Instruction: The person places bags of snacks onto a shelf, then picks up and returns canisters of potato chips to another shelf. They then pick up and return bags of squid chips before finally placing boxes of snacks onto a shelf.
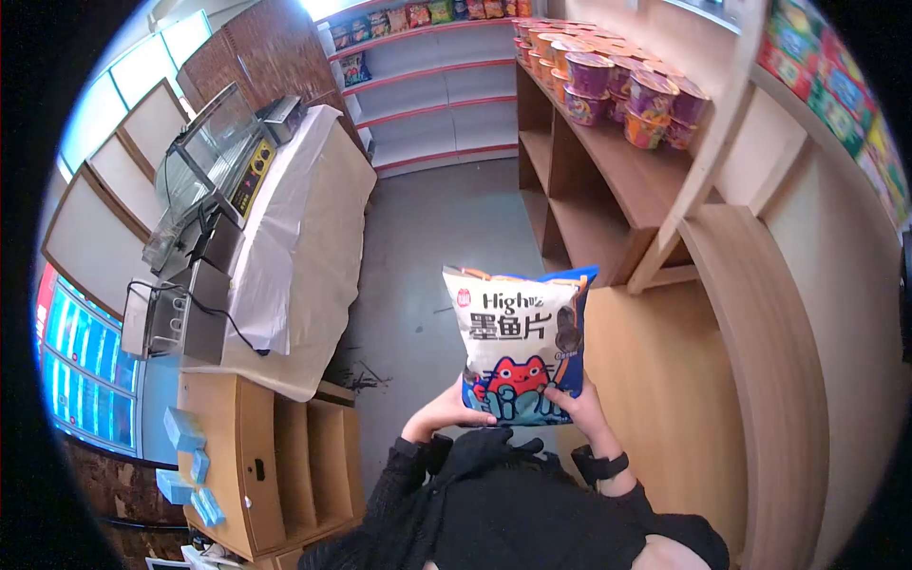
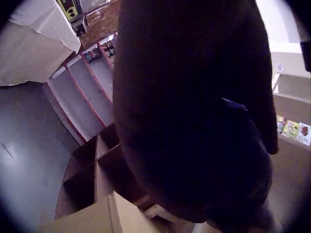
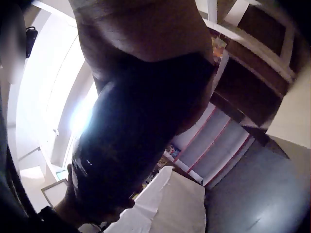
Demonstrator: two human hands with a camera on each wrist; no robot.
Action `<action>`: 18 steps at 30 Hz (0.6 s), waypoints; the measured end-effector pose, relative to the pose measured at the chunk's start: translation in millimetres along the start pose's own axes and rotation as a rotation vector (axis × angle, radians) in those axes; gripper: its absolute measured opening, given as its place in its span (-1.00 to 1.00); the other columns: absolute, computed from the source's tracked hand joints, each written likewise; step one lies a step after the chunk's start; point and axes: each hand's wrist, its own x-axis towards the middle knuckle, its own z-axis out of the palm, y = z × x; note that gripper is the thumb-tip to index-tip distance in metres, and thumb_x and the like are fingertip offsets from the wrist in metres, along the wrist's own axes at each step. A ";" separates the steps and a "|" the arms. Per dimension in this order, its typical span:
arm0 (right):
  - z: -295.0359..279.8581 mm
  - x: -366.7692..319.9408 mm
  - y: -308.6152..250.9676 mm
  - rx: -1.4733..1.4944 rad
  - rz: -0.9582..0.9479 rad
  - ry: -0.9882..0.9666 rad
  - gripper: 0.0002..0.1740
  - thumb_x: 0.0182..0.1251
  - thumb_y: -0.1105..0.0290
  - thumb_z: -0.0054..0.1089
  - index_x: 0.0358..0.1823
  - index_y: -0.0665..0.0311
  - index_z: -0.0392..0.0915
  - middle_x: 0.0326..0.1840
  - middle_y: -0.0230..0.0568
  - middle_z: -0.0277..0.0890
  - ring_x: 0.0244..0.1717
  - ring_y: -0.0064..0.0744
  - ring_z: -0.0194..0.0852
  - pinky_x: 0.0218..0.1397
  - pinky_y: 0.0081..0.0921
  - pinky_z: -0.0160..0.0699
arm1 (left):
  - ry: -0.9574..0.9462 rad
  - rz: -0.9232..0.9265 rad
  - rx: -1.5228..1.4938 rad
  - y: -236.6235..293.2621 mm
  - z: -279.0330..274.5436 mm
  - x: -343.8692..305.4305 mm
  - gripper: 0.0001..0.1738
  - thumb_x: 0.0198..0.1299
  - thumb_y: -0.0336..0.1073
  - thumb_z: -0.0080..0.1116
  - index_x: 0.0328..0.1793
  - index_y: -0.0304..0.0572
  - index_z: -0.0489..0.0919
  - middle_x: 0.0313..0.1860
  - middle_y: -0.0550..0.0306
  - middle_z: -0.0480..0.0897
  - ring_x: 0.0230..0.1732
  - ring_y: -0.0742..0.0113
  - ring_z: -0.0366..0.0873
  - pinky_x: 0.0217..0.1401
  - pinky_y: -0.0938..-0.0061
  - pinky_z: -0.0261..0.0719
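Observation:
A snack bag (image 1: 508, 332), white and blue with a red cartoon cat, is held upright in front of the body in the head view. The left hand (image 1: 450, 410) grips its lower left corner, thumb on the front. At the lower right edge, the right hand (image 1: 584, 408) pinches the bag, thumb across the front. The fingers behind the bag are hidden. In the left wrist view the bag's dark back (image 2: 194, 131) fills the middle; the right wrist view shows it dark (image 3: 131, 126), with the left hand (image 3: 73, 211) at its lower end.
Stacked noodle cups (image 1: 646, 104) stand on a brown shelf unit (image 1: 608, 142) at right. White shelves (image 1: 437, 95) with red edges hold snack bags at the back. On the left are a cloth-covered table (image 1: 323, 218), a metal cooker (image 1: 190, 304) and a wooden cabinet (image 1: 256, 456).

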 end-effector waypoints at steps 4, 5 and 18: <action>16.7 87.3 -8.7 0.055 -0.068 -0.047 -0.23 0.02 0.22 0.40 0.21 0.37 0.21 0.03 -0.21 0.42 0.03 -0.44 0.37 0.12 -0.49 0.33 | 0.050 0.047 -0.026 28.6 -58.6 47.5 -0.01 -0.27 -0.44 0.45 0.36 -0.29 0.15 0.20 0.09 0.42 0.20 0.36 0.32 0.27 0.41 0.29; 20.9 108.6 -14.3 0.037 -0.065 -0.046 -0.23 0.02 0.21 0.40 0.21 0.36 0.21 0.03 -0.22 0.42 0.03 -0.44 0.37 0.12 -0.49 0.33 | 0.081 0.089 -0.056 31.3 -72.8 61.3 -0.02 -0.27 -0.45 0.45 0.35 -0.28 0.16 0.19 0.09 0.43 0.19 0.36 0.34 0.26 0.42 0.31; 3.2 292.5 -23.0 0.152 -0.021 -0.264 -0.16 -0.12 0.40 0.46 0.24 0.33 0.20 0.18 -0.23 0.33 0.21 -0.41 0.23 0.28 -0.42 0.19 | 0.051 0.061 -0.062 80.2 -178.7 205.3 0.12 -0.27 -0.43 0.48 0.42 -0.30 0.00 0.27 0.02 0.32 0.26 0.34 0.25 0.30 0.41 0.25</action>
